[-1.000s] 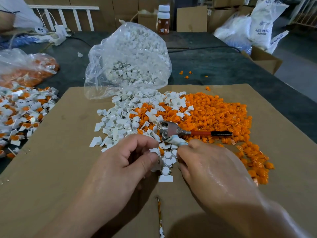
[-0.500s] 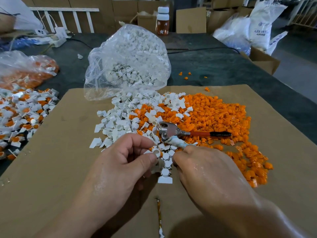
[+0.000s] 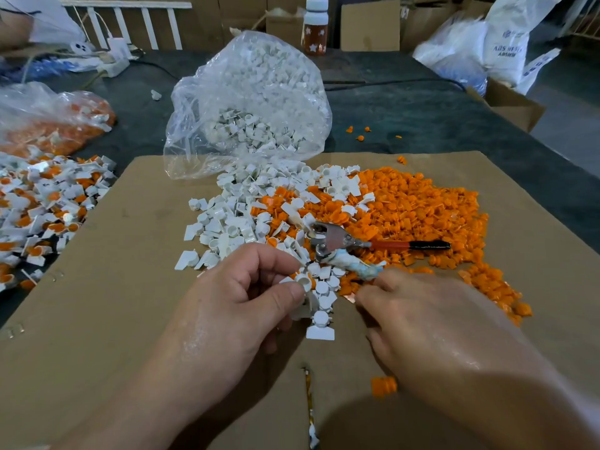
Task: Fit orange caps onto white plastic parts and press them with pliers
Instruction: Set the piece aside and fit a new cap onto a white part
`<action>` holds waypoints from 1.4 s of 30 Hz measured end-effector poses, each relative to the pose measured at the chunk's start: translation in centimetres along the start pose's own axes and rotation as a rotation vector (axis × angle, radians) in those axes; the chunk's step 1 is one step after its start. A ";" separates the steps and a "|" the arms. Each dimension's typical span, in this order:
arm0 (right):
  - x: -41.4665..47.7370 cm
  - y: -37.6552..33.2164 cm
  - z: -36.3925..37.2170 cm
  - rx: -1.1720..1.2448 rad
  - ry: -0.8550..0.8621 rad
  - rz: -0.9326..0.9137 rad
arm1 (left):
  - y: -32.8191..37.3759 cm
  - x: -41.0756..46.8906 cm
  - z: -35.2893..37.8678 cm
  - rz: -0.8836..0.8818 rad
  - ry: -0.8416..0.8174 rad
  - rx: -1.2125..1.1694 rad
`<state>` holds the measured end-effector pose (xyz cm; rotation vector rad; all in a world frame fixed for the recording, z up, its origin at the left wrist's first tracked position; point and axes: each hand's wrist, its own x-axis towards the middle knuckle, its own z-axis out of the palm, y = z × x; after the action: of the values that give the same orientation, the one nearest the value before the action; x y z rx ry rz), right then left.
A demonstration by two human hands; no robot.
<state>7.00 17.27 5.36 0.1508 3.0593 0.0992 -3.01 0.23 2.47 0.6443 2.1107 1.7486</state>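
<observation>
Pliers point(image 3: 337, 240) flat on the heap at mid-frame, in neither hand. Red-and-black handle point(image 3: 409, 245) out to the right, tape-wrapped handle point(image 3: 354, 266) angled down toward right hand point(image 3: 438, 326). Jaws half buried in parts, so open or closed: cannot tell.

Left hand point(image 3: 240, 306), lower centre: pinching one white part point(image 3: 303, 282) between thumb and forefinger, cup end up, other fingers curled under.

Right hand, lower right: palm down, fingers bent, tips at the near edge of the heap, just beside the wrapped handle. Grasping anything or not: cannot tell, fingertips hidden under the hand.

Orange caps point(image 3: 422, 216) heaped centre-right on cardboard sheet point(image 3: 113, 287). Loose white parts point(image 3: 240, 222) heaped centre-left, mixed with orange where the two meet. Stray white piece point(image 3: 320, 326) on bare cardboard between the hands. Single orange cap point(image 3: 384, 386) alone near the bottom, beside the right wrist.

Clear bag point(image 3: 253, 102) of white parts at upper centre, mouth spilling onto the sheet's far edge. Capped pieces point(image 3: 42, 206), white with orange, piled at left edge. Second bag point(image 3: 55, 121) with orange contents at upper left. Bottle point(image 3: 314, 26) upright at top centre on dark table point(image 3: 422, 108).
</observation>
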 end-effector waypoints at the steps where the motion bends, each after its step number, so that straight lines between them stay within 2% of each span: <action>1: 0.1 0.0 0.3 0.002 0.007 -0.027 | -0.1 0.0 0.0 0.001 -0.001 0.006; 9: 1.0 0.5 1.6 0.195 0.194 -0.105 | -0.8 0.1 0.2 0.012 0.004 0.052; 12: 1.1 0.9 1.1 0.486 0.366 -0.070 | -0.7 0.1 0.1 0.010 0.006 0.028; 14: 1.2 1.1 1.1 0.765 0.473 -0.004 | -0.6 0.0 0.2 0.011 0.003 0.019; 17: 1.2 0.8 0.7 1.406 0.304 0.056 | -0.4 -0.2 0.4 0.018 -0.005 0.002; 19: 1.4 0.6 0.4 1.718 0.186 0.042 | -0.3 -0.3 0.4 0.013 -0.011 -0.009; 22: 1.6 0.3 0.2 2.028 0.088 0.012 | -0.4 -0.1 0.4 0.022 -0.008 -0.024; 25: 1.5 0.1 0.0 2.193 0.034 -0.016 | -0.7 -0.1 0.4 0.026 -0.005 -0.043; 30: 1.4 0.3 -0.2 2.226 -0.030 0.007 | -0.7 -0.2 0.7 0.045 0.001 -0.156; 34: 1.4 0.1 0.0 2.093 -0.023 0.014 | -0.6 -0.2 1.0 0.034 0.015 -0.260; 39: 1.2 -0.3 0.3 1.800 0.125 0.013 | -0.3 -0.3 1.1 0.066 0.049 -0.214; 42: 0.9 -0.7 0.5 1.461 0.253 0.015 | -0.7 -0.4 1.2 0.060 0.085 -0.198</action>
<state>6.05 16.67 4.75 0.2215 2.5929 -2.1586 -2.16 0.97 1.52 0.5934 1.9559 2.0191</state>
